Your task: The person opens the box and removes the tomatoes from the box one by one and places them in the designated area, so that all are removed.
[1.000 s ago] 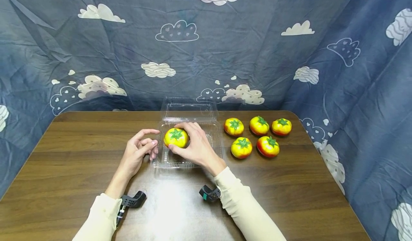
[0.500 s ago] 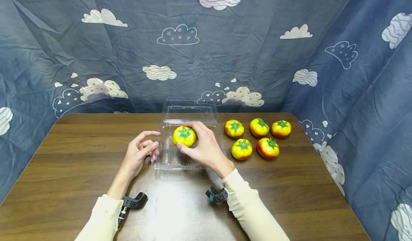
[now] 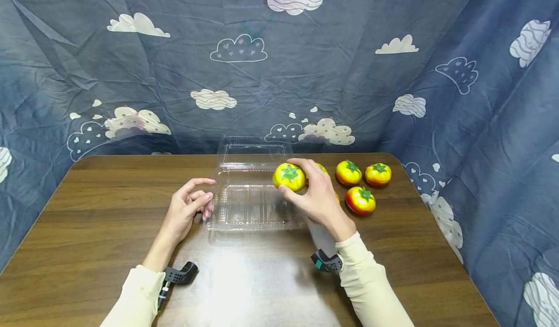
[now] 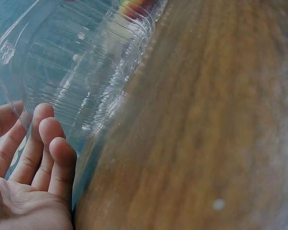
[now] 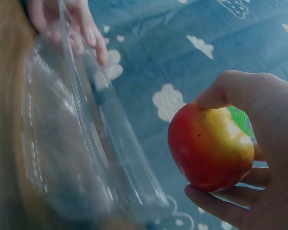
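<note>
My right hand (image 3: 320, 191) grips a shiny red-and-yellow artificial tomato (image 3: 289, 177) with a green star-shaped leaf top, thumb on the near side and fingers beyond. In the head view it overlaps the right rim of a clear plastic clamshell box (image 3: 249, 205), whose lid (image 3: 253, 152) is folded back. The right wrist view shows the tomato (image 5: 209, 148) held up beside the box wall (image 5: 62, 129). At the box's left edge, my left hand (image 3: 185, 205) has relaxed fingers; in the left wrist view its fingertips (image 4: 52, 129) are right at the rim. Nothing lies inside the box.
Several more tomatoes stand at the right of the wooden table (image 3: 109, 205), including one at the back right (image 3: 378, 174), one beside it (image 3: 348, 172) and one nearer (image 3: 360, 200). Two are mostly hidden behind my right hand. A blue cloud-patterned curtain (image 3: 244, 79) hangs behind.
My right hand has carried the tomato rightward from over the box's left half to its right rim. The left hand has stayed at the left edge.
</note>
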Action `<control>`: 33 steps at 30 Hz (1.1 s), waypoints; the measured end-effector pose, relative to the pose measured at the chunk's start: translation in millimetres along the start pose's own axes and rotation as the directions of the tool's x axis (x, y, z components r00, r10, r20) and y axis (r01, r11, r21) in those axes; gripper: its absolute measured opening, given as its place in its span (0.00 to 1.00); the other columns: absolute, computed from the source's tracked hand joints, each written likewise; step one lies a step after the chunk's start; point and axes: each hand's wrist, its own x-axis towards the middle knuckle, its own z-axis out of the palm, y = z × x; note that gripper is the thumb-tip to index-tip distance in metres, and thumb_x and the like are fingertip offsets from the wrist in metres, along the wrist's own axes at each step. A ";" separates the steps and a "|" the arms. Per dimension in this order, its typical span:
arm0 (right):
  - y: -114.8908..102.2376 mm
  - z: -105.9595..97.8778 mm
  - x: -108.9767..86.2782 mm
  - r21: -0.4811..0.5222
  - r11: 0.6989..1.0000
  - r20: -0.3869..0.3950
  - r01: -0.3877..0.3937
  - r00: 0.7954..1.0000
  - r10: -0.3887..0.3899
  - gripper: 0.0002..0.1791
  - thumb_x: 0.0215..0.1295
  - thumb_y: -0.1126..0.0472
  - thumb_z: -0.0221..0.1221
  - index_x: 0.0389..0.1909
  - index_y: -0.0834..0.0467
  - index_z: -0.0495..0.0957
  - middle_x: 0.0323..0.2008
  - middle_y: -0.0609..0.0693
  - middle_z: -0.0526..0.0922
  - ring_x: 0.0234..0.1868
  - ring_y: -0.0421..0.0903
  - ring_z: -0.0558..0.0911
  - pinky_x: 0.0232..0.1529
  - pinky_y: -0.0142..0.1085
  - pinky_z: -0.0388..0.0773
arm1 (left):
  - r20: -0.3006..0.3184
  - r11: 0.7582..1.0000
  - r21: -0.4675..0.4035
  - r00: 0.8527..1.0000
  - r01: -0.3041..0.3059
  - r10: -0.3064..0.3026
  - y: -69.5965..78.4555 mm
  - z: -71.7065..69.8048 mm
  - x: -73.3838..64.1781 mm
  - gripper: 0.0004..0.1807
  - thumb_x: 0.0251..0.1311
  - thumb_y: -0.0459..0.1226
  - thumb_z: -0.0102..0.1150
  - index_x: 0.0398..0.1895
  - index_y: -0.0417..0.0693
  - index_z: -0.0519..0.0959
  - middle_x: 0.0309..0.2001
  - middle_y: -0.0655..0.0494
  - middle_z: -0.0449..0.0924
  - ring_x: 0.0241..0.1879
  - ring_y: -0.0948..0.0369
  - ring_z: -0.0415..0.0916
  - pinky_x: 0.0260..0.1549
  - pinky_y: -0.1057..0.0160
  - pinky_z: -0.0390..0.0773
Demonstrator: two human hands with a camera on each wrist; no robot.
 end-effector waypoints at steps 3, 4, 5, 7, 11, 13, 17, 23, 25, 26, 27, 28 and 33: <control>11.8 -11.2 -4.9 -0.026 0.999 -0.012 -0.023 1.000 0.022 0.34 0.58 0.49 0.74 0.65 0.54 0.78 0.55 0.52 0.84 0.52 0.51 0.83 0.53 0.48 0.82 | -0.001 1.000 0.001 1.000 0.004 -0.004 -0.3 0.5 -0.4 0.19 0.73 0.24 0.56 0.65 0.30 0.71 0.23 0.51 0.81 0.18 0.63 0.77 0.16 0.68 0.78; 15.3 -14.4 -6.8 -0.034 0.999 -0.015 -0.035 0.999 0.035 0.34 0.58 0.49 0.75 0.65 0.54 0.78 0.55 0.52 0.83 0.52 0.51 0.83 0.53 0.48 0.82 | -0.001 1.000 0.001 1.000 0.006 -0.006 -0.4 0.5 -0.5 0.19 0.73 0.24 0.56 0.65 0.30 0.71 0.23 0.51 0.81 0.18 0.63 0.76 0.16 0.68 0.78; 18.6 -17.4 -8.6 -0.037 0.998 -0.017 -0.047 0.999 0.046 0.35 0.58 0.49 0.75 0.65 0.54 0.78 0.56 0.52 0.83 0.53 0.51 0.83 0.54 0.48 0.82 | -0.004 1.000 0.000 1.000 0.009 -0.009 -0.2 0.7 -0.6 0.19 0.73 0.24 0.56 0.65 0.30 0.71 0.23 0.51 0.81 0.18 0.63 0.77 0.16 0.69 0.78; 25.5 -23.0 -12.1 -0.050 0.997 -0.026 -0.064 0.998 0.063 0.35 0.58 0.50 0.75 0.65 0.54 0.78 0.56 0.53 0.84 0.54 0.53 0.82 0.54 0.50 0.80 | -0.004 1.000 0.001 1.000 0.011 -0.011 0.1 0.6 -0.6 0.20 0.73 0.24 0.56 0.65 0.30 0.71 0.23 0.51 0.81 0.17 0.63 0.76 0.16 0.69 0.78; 37.9 -35.1 -18.7 -0.074 0.994 -0.037 -0.075 0.997 0.072 0.34 0.57 0.51 0.76 0.65 0.54 0.79 0.55 0.54 0.85 0.54 0.55 0.83 0.54 0.51 0.78 | -0.001 1.000 0.001 1.000 0.010 -0.010 0.8 0.2 -0.5 0.20 0.73 0.25 0.56 0.65 0.30 0.71 0.23 0.51 0.81 0.17 0.63 0.76 0.16 0.68 0.78; 44.5 -42.8 -21.9 -0.089 0.993 -0.043 -0.072 0.997 0.068 0.34 0.57 0.52 0.76 0.64 0.56 0.79 0.55 0.55 0.86 0.53 0.56 0.83 0.54 0.52 0.78 | 0.000 1.000 0.000 1.000 0.009 -0.009 1.0 0.3 -0.7 0.20 0.74 0.25 0.56 0.65 0.30 0.71 0.23 0.51 0.81 0.17 0.63 0.77 0.16 0.68 0.78; 58.1 -62.9 -27.7 -0.119 0.988 -0.074 -0.096 0.993 0.087 0.33 0.59 0.53 0.76 0.64 0.58 0.79 0.55 0.57 0.86 0.52 0.56 0.83 0.52 0.52 0.77 | 0.004 1.000 -0.005 1.000 0.005 -0.005 0.6 0.2 -1.2 0.19 0.74 0.25 0.56 0.65 0.29 0.71 0.23 0.50 0.81 0.18 0.64 0.77 0.16 0.68 0.78; 74.3 -94.4 -38.4 -0.146 0.969 -0.138 -0.197 0.974 0.177 0.32 0.62 0.52 0.75 0.65 0.57 0.79 0.57 0.59 0.85 0.51 0.58 0.82 0.50 0.51 0.76 | 0.001 1.000 -0.007 1.000 0.007 -0.007 1.2 0.6 -1.4 0.19 0.74 0.24 0.56 0.65 0.30 0.71 0.23 0.51 0.81 0.18 0.63 0.77 0.17 0.68 0.78; 79.0 -101.9 -42.9 -0.159 0.962 -0.148 -0.220 0.969 0.197 0.32 0.62 0.52 0.74 0.65 0.56 0.78 0.58 0.59 0.85 0.52 0.59 0.82 0.51 0.52 0.76 | -0.001 1.000 -0.007 1.000 0.006 -0.006 1.5 0.8 -1.4 0.19 0.74 0.24 0.56 0.65 0.30 0.71 0.23 0.51 0.81 0.18 0.64 0.77 0.17 0.68 0.78; 81.5 -105.1 -45.5 -0.169 0.959 -0.150 -0.229 0.967 0.204 0.32 0.63 0.51 0.74 0.66 0.56 0.78 0.58 0.60 0.84 0.52 0.59 0.82 0.51 0.52 0.76 | 0.000 1.000 -0.006 1.000 0.005 -0.005 1.4 0.7 -1.3 0.19 0.74 0.24 0.56 0.65 0.30 0.71 0.23 0.51 0.81 0.18 0.64 0.77 0.17 0.68 0.78; 84.1 -108.0 -48.2 -0.178 0.955 -0.152 -0.237 0.966 0.211 0.32 0.63 0.51 0.74 0.66 0.56 0.78 0.58 0.60 0.84 0.52 0.60 0.82 0.51 0.52 0.76 | 0.000 1.000 -0.005 1.000 0.004 -0.004 1.2 0.5 -1.2 0.19 0.74 0.25 0.56 0.65 0.30 0.71 0.23 0.51 0.81 0.18 0.64 0.77 0.17 0.68 0.78; 87.0 -110.7 -51.0 -0.189 0.951 -0.153 -0.246 0.964 0.219 0.32 0.62 0.51 0.74 0.66 0.56 0.78 0.58 0.60 0.84 0.52 0.60 0.83 0.51 0.52 0.75 | 0.001 1.000 -0.004 1.000 0.003 -0.003 1.0 0.4 -1.1 0.19 0.74 0.25 0.56 0.65 0.30 0.71 0.23 0.51 0.81 0.18 0.64 0.77 0.17 0.68 0.78; 105.4 -127.7 -64.3 -0.241 0.931 -0.175 -0.273 0.956 0.235 0.34 0.61 0.49 0.75 0.66 0.56 0.79 0.58 0.62 0.84 0.50 0.60 0.83 0.47 0.48 0.72 | -0.002 1.000 0.004 1.000 -0.001 0.001 0.2 0.3 -1.7 0.19 0.74 0.25 0.56 0.65 0.29 0.71 0.23 0.52 0.81 0.18 0.64 0.77 0.16 0.68 0.78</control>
